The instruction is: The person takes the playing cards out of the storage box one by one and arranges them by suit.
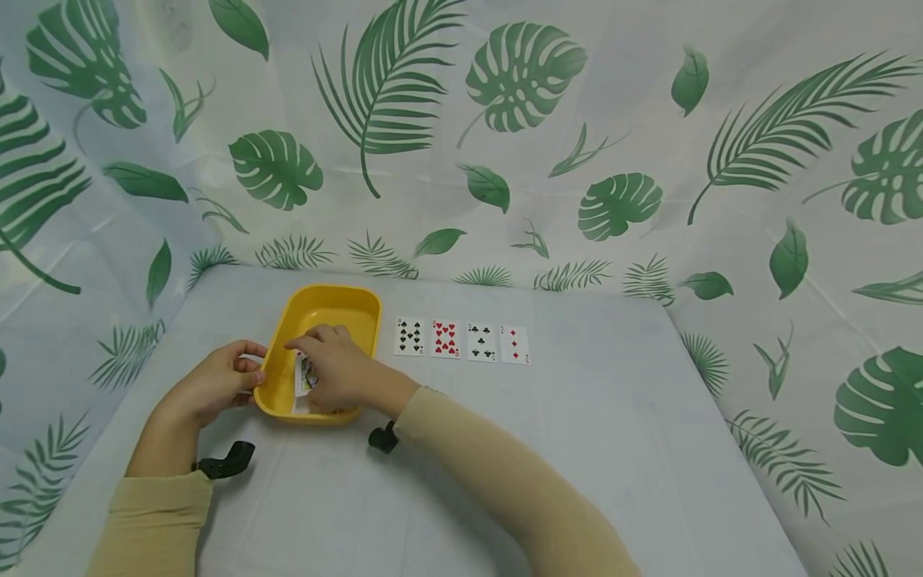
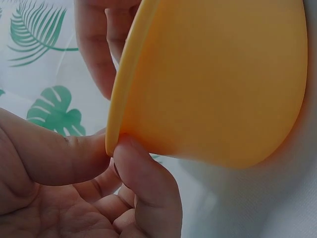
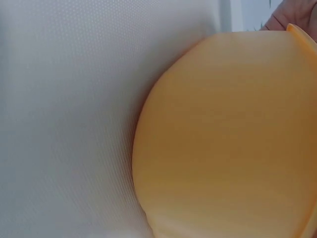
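A yellow tray [image 1: 364, 308] stands on the white table, left of centre in the head view. My left hand [image 1: 252, 377] grips its left rim; the left wrist view shows thumb and forefinger of the left hand [image 2: 116, 144] pinching the rim of the tray [image 2: 223, 84]. My right hand [image 1: 310, 354] reaches into the tray from the right, fingers curled on a picture playing card [image 1: 306, 373] that peeks out beneath them. The rest of the tray's inside is hidden by the hand. The right wrist view shows only the tray's outer wall [image 3: 228, 139] and the tablecloth [image 3: 64, 99].
Right of the tray, several cards lie face up in a row: a clubs card [image 1: 409, 336], a hearts card [image 1: 445, 339], another clubs card [image 1: 481, 342] and a diamonds card [image 1: 515, 345]. A leaf-print curtain [image 1: 505, 120] encloses the back and both sides of the table.
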